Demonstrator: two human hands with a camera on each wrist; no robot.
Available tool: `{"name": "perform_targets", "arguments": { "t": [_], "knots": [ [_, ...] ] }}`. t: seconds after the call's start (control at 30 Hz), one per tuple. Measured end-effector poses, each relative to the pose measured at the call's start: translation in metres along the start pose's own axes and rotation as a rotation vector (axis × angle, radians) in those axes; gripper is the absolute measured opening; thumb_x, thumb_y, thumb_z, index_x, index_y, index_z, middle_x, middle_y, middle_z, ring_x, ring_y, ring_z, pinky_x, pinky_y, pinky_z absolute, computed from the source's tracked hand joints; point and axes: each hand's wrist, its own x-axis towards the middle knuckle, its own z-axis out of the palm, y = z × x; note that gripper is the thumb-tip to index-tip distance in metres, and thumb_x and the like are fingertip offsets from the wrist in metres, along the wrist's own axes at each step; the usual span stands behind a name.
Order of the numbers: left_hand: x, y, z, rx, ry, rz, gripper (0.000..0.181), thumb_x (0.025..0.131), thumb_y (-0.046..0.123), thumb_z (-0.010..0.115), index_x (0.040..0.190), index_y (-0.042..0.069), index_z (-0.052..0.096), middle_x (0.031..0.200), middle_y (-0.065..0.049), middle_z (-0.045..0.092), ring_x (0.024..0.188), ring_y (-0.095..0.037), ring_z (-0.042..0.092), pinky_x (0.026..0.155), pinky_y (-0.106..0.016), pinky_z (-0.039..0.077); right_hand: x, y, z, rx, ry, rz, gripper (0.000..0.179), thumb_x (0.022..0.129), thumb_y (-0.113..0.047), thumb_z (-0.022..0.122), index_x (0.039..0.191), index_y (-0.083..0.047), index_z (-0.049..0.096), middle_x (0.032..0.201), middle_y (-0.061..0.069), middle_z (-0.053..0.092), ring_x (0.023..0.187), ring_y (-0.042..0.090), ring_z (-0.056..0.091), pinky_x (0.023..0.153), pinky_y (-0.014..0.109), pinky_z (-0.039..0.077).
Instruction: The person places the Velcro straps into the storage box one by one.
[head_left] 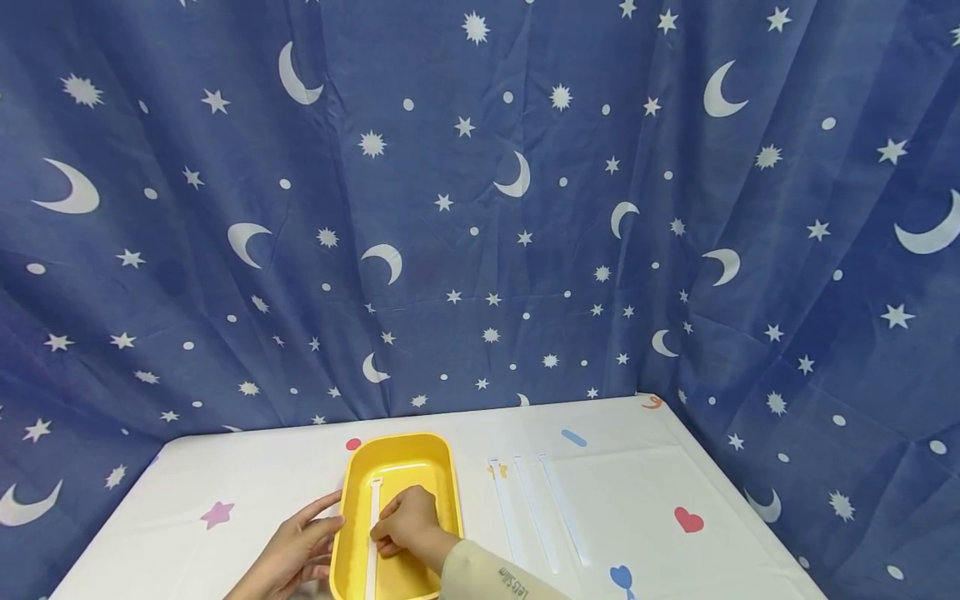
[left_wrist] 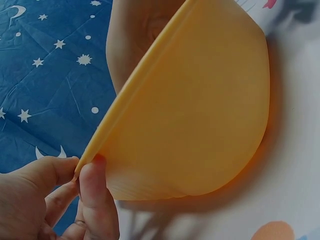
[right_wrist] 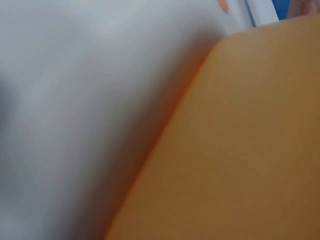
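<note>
Head: three strips beside tray

Decent gap on desk between tray and three flat strips, though sleeve plugs near end. Tons of room right of strips. Tray blocks sideways entry; left hand crowds its left side, right hand hogs middle. Curtain walls off far side.
</note>
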Motion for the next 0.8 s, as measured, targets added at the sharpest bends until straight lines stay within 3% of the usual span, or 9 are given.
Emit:
{"name": "perform_targets", "arguments": {
  "t": [0.2, 0.4, 0.6, 0.8],
  "knots": [
    [0.0, 0.001, 0.001, 0.006, -0.005, 0.011, 0.074, 0.098, 0.026, 0.059, 0.154, 0.0, 0.019, 0.098, -0.007, 0.07, 0.079, -0.018, 0.071, 0.062, -0.033, 0.063, 0.0, -0.006, -0.015, -0.09, -0.044, -0.025, 0.023, 0.07, 0.01, 0.081, 0.067, -0.004, 0.063, 0.052, 0.009, 0.064, 0.045, 0.021, 0.066, 0.043, 0.028, 0.057],
    [-0.001, 0.001, 0.001, 0.006, 0.005, 0.012, 0.074, 0.097, 0.026, 0.06, 0.154, -0.001, 0.021, 0.091, -0.006, 0.068, 0.073, -0.015, 0.07, 0.058, -0.029, 0.062, -0.001, -0.029, -0.047, -0.12, -0.101, -0.089, 0.012, 0.074, 0.005, 0.079, 0.076, 0.0, 0.069, 0.067, 0.006, 0.064, 0.054, 0.021, 0.067, 0.051, 0.031, 0.061],
    [-0.001, 0.001, 0.0, 0.001, 0.005, 0.012, 0.074, 0.097, 0.026, 0.06, 0.154, -0.001, 0.021, 0.092, -0.006, 0.07, 0.076, -0.017, 0.071, 0.06, -0.03, 0.062, 0.009, -0.057, -0.082, -0.142, -0.055, -0.065, 0.012, 0.076, 0.002, 0.079, 0.084, 0.002, 0.07, 0.072, 0.007, 0.065, 0.057, 0.017, 0.067, 0.054, 0.029, 0.061],
    [0.001, 0.001, 0.001, 0.019, 0.024, 0.001, 0.074, 0.097, 0.026, 0.061, 0.154, -0.001, 0.022, 0.092, -0.007, 0.07, 0.077, -0.02, 0.071, 0.061, -0.032, 0.062, 0.019, -0.071, -0.118, -0.161, -0.013, -0.043, 0.017, 0.078, 0.001, 0.079, 0.092, 0.004, 0.072, 0.079, 0.008, 0.067, 0.065, 0.017, 0.069, 0.06, 0.028, 0.062]
  ]
}}
